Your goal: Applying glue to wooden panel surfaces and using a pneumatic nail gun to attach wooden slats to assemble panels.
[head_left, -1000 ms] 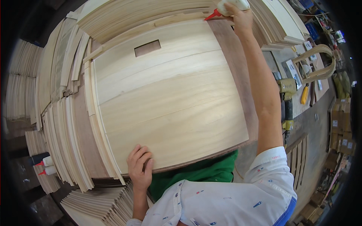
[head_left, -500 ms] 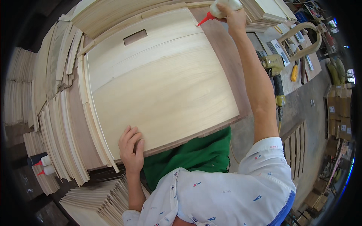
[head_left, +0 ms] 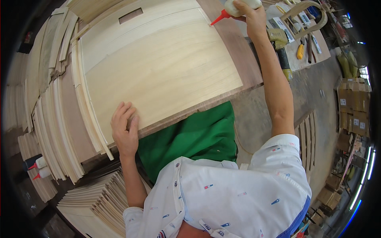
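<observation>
Here, glue bottle [head_left: 238, 6] nozzle at panel [head_left: 158, 67] edge.

Woodworking shop — stacked veneer sheets [head_left: 47, 119]

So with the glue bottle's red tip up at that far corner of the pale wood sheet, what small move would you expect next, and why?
Probably a squeeze and a slow pull of the glue bottle along the pale wood sheet, starting a bead. The right hand has its red nozzle pointing at the sheet's far right corner, no glue line shows, and the left hand lies flat on the near edge, steadying it.
</observation>
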`<state>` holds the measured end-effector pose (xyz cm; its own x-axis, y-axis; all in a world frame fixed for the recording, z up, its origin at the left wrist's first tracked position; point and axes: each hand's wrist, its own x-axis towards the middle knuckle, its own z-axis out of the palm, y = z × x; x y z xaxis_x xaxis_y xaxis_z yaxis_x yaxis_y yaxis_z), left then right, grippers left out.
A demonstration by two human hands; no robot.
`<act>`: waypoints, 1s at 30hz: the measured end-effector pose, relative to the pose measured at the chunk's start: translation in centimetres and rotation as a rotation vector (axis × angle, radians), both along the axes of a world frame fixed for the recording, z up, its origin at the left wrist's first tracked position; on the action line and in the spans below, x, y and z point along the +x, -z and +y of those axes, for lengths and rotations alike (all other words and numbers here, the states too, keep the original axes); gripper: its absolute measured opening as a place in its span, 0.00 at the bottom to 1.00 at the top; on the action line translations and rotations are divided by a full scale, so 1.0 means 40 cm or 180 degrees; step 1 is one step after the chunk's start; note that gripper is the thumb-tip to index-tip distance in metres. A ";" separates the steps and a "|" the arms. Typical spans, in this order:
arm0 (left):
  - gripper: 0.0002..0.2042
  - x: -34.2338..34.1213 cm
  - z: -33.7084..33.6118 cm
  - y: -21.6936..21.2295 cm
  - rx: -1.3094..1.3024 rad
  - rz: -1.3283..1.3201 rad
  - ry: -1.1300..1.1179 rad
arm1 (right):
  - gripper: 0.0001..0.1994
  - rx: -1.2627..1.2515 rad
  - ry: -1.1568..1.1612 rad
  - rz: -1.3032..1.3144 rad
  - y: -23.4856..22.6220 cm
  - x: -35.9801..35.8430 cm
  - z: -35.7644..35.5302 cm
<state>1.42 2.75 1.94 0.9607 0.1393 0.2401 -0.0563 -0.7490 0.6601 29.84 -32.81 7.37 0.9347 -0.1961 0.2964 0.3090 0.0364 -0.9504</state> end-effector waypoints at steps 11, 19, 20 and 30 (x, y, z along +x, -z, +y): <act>0.10 -0.006 0.001 0.006 -0.0041 -0.0050 0.0056 | 0.14 -0.0003 0.0028 -0.0172 0.004 -0.144 -0.060; 0.10 -0.003 0.000 0.007 -0.0024 -0.0061 0.0097 | 0.19 -0.0600 0.0042 0.0331 0.005 -0.280 -0.138; 0.10 -0.003 0.003 0.006 0.0034 -0.0068 0.0122 | 0.19 -0.0606 0.0053 0.0353 -0.003 -0.302 -0.136; 0.11 0.003 0.017 0.004 -0.0027 -0.0023 0.0282 | 0.21 -0.0500 0.0248 0.0404 -0.012 -0.453 -0.162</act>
